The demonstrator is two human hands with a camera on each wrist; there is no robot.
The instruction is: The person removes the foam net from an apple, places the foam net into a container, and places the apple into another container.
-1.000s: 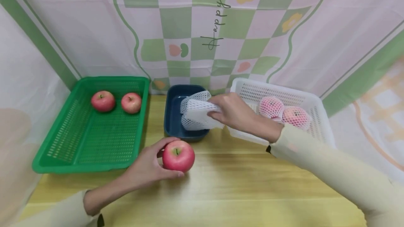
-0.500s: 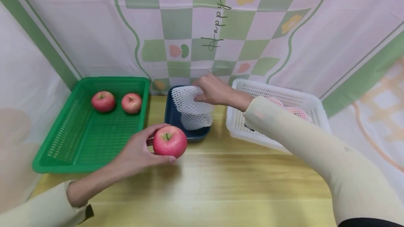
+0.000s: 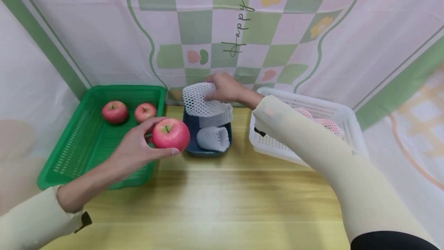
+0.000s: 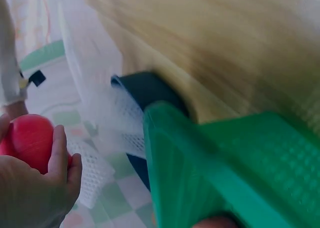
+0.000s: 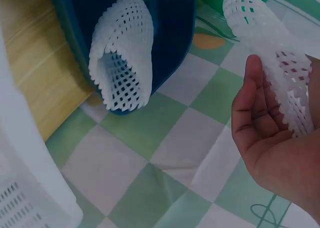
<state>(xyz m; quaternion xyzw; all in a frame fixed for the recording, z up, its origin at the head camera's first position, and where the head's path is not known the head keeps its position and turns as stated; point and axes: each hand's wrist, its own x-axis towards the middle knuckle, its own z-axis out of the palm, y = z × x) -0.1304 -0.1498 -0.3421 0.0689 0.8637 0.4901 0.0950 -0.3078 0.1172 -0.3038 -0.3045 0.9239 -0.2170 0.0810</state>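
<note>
1. Green basket [image 3: 98, 138]: two loose apples [image 3: 115, 112] inside.
2. White basket [image 3: 326, 107]: netted fruit [image 3: 328, 125], partly behind sleeve [image 3: 306, 138].
3. Blue bin [image 3: 194, 125], between baskets: nets [image 3: 211, 139] inside.
4. Left hand [image 3: 133, 146]: gripping red apple [image 3: 171, 135], near bin.
5. Right hand [image 3: 225, 87]: pinching foam net [image 3: 195, 98] above bin.

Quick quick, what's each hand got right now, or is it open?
Left hand: holding a red apple.
Right hand: holding a white foam net over the dark blue bin.
</note>
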